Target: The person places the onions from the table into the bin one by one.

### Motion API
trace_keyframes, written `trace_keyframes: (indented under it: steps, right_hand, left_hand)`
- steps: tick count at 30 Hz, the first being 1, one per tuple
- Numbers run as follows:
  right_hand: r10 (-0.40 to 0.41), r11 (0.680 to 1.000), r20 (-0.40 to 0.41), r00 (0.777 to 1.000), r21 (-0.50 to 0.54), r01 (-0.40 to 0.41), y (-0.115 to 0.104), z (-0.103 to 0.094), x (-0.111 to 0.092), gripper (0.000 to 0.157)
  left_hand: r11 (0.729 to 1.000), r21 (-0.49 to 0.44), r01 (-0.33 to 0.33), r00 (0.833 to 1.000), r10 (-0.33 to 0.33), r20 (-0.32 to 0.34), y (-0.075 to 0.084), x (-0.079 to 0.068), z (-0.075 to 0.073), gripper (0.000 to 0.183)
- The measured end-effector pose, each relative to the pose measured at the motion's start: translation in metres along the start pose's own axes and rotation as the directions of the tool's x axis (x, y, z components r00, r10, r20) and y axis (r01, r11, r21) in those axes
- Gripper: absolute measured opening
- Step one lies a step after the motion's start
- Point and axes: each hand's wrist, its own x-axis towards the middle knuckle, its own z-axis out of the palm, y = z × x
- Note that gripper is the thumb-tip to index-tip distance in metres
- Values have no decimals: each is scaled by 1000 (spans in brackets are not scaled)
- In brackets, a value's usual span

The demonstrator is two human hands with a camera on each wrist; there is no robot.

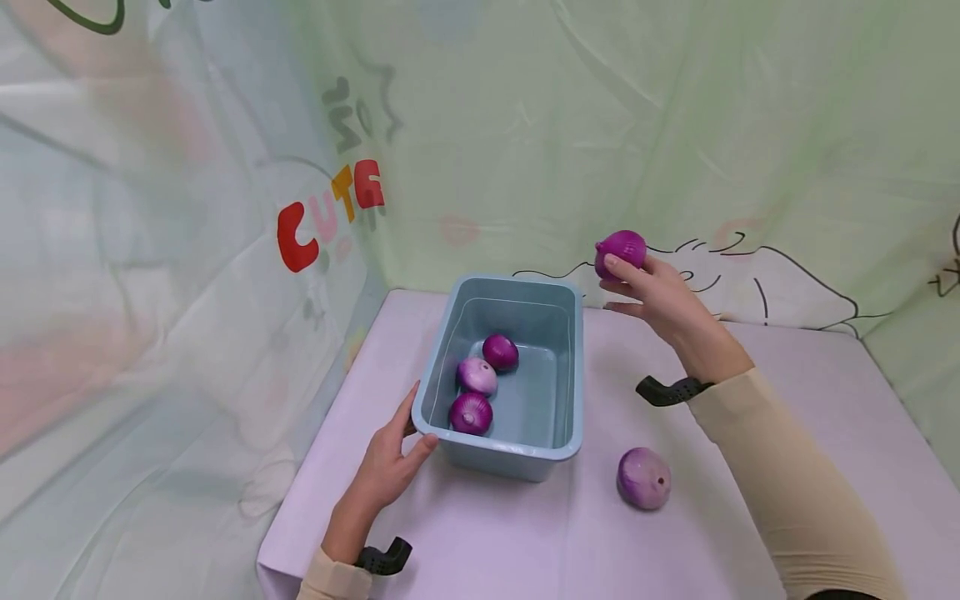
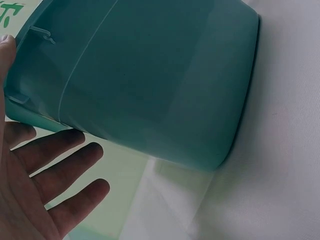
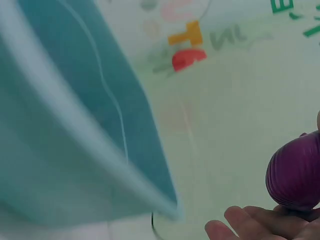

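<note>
My right hand (image 1: 663, 300) holds up a purple onion (image 1: 621, 252) between thumb and fingers, above the table and right of the bin's far end. In the right wrist view that onion (image 3: 295, 172) shows at the right edge, over the fingers (image 3: 250, 222). A light blue plastic bin (image 1: 498, 454) has three purple onions in it, one of them a paler onion (image 1: 477, 376), along its left side. My left hand (image 1: 390, 462) rests at the bin's near left corner, thumb at the rim. In the left wrist view its fingers (image 2: 75, 162) are spread, fairly straight, beside the wall.
Another pale purple onion (image 1: 643, 478) lies on the white-covered table (image 1: 517, 542), right of the bin. Printed curtains (image 1: 600, 125) hang behind and to the left of the table. Each wrist wears a black band (image 1: 671, 390).
</note>
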Motion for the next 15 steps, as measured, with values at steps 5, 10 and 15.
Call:
trace_keyframes:
  steps: [5,10,15]
  right_hand:
    - [-14,999,103,995,37,11,-27,42,10,89]
    - [32,999,169,985,5,-33,-41,83,30,87]
    - [102,991,214,972,-111,-80,-42,118,49,87]
  left_hand:
    - [1000,6,-9,1000,9,0,-1,0,0,80]
    - [1000,9,-19,1000,19,-7,-2,1,-1,80]
    - [1000,7,-17,1000,17,0,-1,0,-2,81]
